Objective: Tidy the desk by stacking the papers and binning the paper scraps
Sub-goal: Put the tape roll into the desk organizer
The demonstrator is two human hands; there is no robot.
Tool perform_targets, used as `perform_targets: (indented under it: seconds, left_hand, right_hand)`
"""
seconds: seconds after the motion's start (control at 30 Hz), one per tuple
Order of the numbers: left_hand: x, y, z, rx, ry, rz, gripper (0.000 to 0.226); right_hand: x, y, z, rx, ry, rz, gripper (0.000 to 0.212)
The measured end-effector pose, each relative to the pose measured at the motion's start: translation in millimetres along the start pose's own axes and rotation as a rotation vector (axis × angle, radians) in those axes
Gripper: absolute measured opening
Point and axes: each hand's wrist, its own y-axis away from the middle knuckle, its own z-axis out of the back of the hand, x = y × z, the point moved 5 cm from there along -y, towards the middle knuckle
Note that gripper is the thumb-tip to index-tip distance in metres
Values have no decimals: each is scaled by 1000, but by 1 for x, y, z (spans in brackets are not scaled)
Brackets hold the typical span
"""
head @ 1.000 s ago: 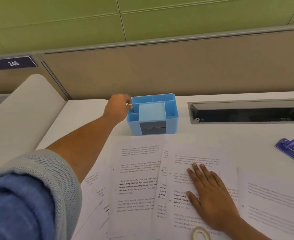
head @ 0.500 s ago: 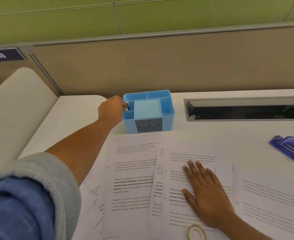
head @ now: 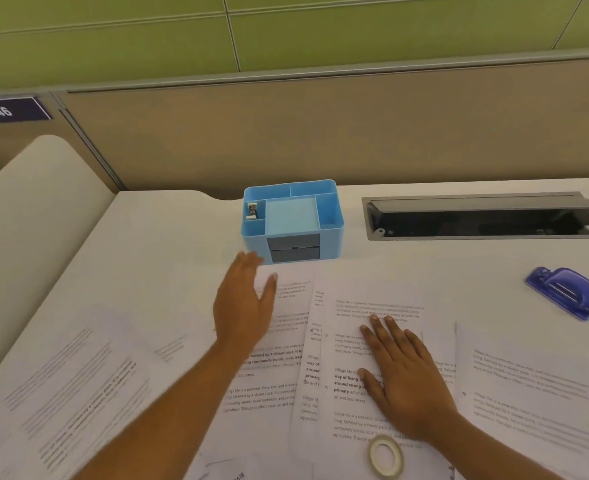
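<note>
White printed papers (head: pixel 78 382): loose, overlapping, fanned across the pale worktop (head: pixel 168 237); not yet stacked.
Left hand (head: pixel 243 306): open, fingers (head: pixel 248 263) loosely together, thumb out, over the middle sheet, holding nothing.
Blue plastic desk organiser (head: pixel 293 220): just beyond that hand; a small clip-like item in its left compartment.
Right hand (head: pixel 404 372): flat, fingers spread, pinning the central sheet.
Clear tape roll (head: pixel 385 457): lying on the paper; lift aside first.
Purple hole punch (head: pixel 563 292): well apart.
Advice: sweep sheets inward, square edges. No scraps discernible.
</note>
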Motion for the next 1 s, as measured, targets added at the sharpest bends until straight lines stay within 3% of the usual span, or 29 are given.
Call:
perform_targets:
  seconds: [0.27, 0.43, 0.6, 0.77, 1.0]
  left_hand:
    - [-4, 115, -53, 285, -112, -82, 59]
    - [4, 122, -52, 300, -166, -74, 59]
    - [0, 124, -51, 262, -195, -83, 62]
    - [-6, 124, -51, 285, -179, -82, 55]
    - [-7, 124, -49, 266, -174, -95, 67]
  right_hand:
    - [-2, 0, -3, -8, -12, 9, 71]
    - [2, -4, 0, 54, -51, 32, 73]
    - [-5, -18, 15, 193, -314, -7, 74]
    - [-46, -19, 50, 14, -502, -141, 57]
    - [-170, -1, 97, -142, -411, -498, 49]
